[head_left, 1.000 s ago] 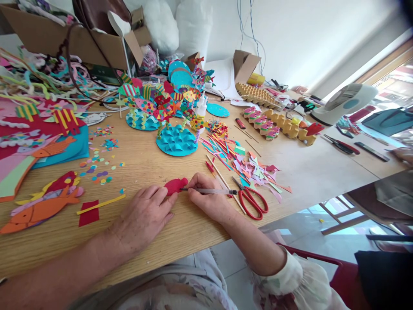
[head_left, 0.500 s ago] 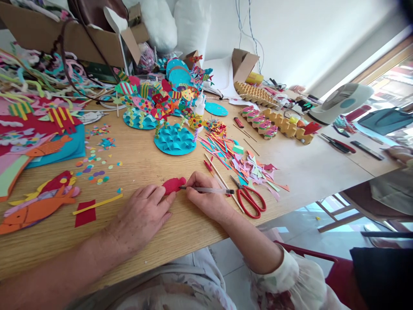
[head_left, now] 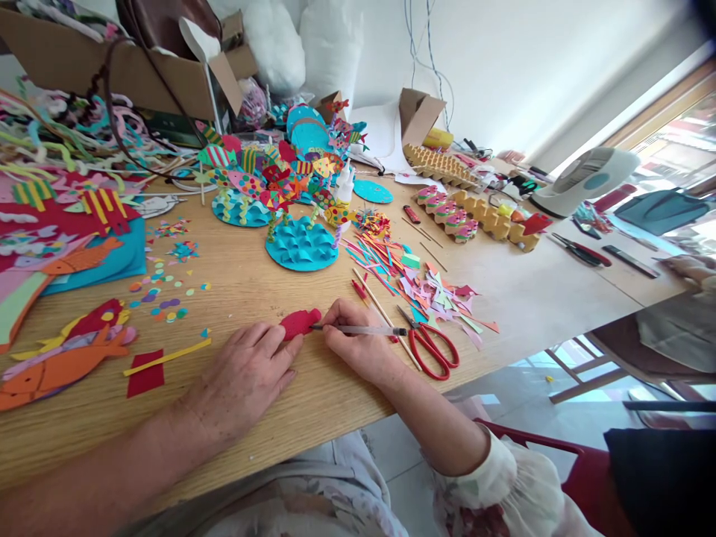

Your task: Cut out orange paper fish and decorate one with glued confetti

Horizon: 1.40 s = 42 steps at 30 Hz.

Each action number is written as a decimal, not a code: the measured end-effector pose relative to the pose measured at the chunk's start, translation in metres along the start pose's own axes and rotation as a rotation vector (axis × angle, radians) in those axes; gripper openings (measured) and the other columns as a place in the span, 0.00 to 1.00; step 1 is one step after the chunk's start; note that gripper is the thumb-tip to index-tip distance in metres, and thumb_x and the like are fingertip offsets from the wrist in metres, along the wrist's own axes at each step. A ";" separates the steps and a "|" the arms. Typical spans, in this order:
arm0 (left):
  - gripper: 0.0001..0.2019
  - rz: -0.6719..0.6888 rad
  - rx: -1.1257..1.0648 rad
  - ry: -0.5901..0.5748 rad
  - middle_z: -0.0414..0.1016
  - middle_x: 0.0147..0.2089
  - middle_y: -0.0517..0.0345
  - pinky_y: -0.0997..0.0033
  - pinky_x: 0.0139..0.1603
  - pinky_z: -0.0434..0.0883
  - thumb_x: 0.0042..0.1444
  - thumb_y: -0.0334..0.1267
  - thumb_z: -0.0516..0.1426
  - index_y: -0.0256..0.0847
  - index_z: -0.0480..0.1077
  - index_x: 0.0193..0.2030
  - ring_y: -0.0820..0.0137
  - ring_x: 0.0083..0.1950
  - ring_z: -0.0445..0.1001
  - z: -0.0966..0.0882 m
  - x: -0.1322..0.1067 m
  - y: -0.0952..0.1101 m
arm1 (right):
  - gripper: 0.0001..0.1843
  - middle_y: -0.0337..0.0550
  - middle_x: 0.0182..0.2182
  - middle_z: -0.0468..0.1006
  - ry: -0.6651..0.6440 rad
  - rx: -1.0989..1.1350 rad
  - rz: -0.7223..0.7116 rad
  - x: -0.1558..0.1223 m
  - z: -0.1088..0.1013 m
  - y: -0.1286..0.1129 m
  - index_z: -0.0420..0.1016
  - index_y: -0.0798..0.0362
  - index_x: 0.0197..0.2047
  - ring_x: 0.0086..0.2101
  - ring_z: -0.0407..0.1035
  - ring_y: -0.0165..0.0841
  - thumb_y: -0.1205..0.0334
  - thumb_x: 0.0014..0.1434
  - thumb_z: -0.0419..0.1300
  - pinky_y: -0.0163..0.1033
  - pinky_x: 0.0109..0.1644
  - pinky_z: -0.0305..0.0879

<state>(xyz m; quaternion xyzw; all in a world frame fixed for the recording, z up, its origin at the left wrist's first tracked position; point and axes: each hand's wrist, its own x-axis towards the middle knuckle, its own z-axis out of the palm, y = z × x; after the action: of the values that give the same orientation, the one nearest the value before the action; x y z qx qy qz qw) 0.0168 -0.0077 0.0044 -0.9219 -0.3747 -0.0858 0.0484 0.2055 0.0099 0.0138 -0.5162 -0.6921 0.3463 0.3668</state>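
Observation:
A small red paper fish shape (head_left: 299,323) lies flat on the wooden table (head_left: 313,395). My left hand (head_left: 240,380) rests flat beside it, fingers spread, with the fingertips pressing on its near edge. My right hand (head_left: 355,339) is closed around a clear pen (head_left: 363,330), whose tip touches the right side of the red shape.
Red-handled scissors (head_left: 430,347) and wooden skewers (head_left: 385,317) lie just right of my right hand, beside a heap of paper scraps (head_left: 430,287). Blue paper discs with coloured fish (head_left: 302,242) stand behind. Orange fish cut-outs (head_left: 61,362), a red square (head_left: 145,379) and a yellow strip (head_left: 168,356) lie left. A white fan (head_left: 587,179) stands far right.

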 end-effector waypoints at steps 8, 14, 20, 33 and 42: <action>0.17 0.008 0.005 0.015 0.69 0.38 0.51 0.59 0.41 0.68 0.54 0.32 0.56 0.37 0.69 0.51 0.59 0.42 0.66 -0.001 0.000 0.000 | 0.06 0.30 0.17 0.62 0.009 -0.064 0.006 0.001 0.001 -0.003 0.62 0.52 0.23 0.19 0.54 0.24 0.71 0.46 0.53 0.30 0.23 0.51; 0.17 0.012 0.003 0.035 0.69 0.38 0.51 0.59 0.42 0.68 0.54 0.32 0.56 0.37 0.69 0.52 0.59 0.43 0.65 0.000 -0.001 0.000 | 0.05 0.30 0.17 0.61 0.026 -0.049 0.019 0.001 0.001 0.000 0.62 0.52 0.23 0.19 0.55 0.25 0.70 0.47 0.52 0.30 0.23 0.51; 0.18 0.014 -0.001 0.037 0.69 0.38 0.51 0.59 0.42 0.69 0.53 0.32 0.57 0.37 0.69 0.52 0.59 0.42 0.66 0.000 -0.001 0.000 | 0.05 0.30 0.17 0.61 0.010 -0.039 0.012 0.001 -0.001 -0.002 0.60 0.51 0.22 0.19 0.55 0.25 0.71 0.45 0.51 0.30 0.23 0.51; 0.18 0.025 0.009 0.025 0.69 0.39 0.51 0.59 0.43 0.68 0.55 0.33 0.55 0.39 0.67 0.54 0.59 0.43 0.65 0.000 0.000 -0.002 | 0.05 0.30 0.17 0.61 0.036 0.000 0.024 0.002 -0.001 0.000 0.62 0.52 0.22 0.20 0.55 0.25 0.72 0.45 0.51 0.29 0.22 0.51; 0.19 0.000 0.015 0.017 0.69 0.38 0.51 0.59 0.41 0.67 0.55 0.35 0.56 0.39 0.67 0.54 0.59 0.42 0.65 -0.001 0.004 0.000 | 0.05 0.31 0.18 0.62 0.033 -0.029 0.033 0.002 0.000 0.000 0.62 0.52 0.22 0.19 0.56 0.25 0.71 0.45 0.52 0.30 0.22 0.51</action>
<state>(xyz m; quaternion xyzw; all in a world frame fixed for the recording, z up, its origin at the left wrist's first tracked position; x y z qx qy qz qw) 0.0192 -0.0050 0.0064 -0.9207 -0.3750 -0.0907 0.0583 0.2054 0.0115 0.0140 -0.5386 -0.6824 0.3337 0.3646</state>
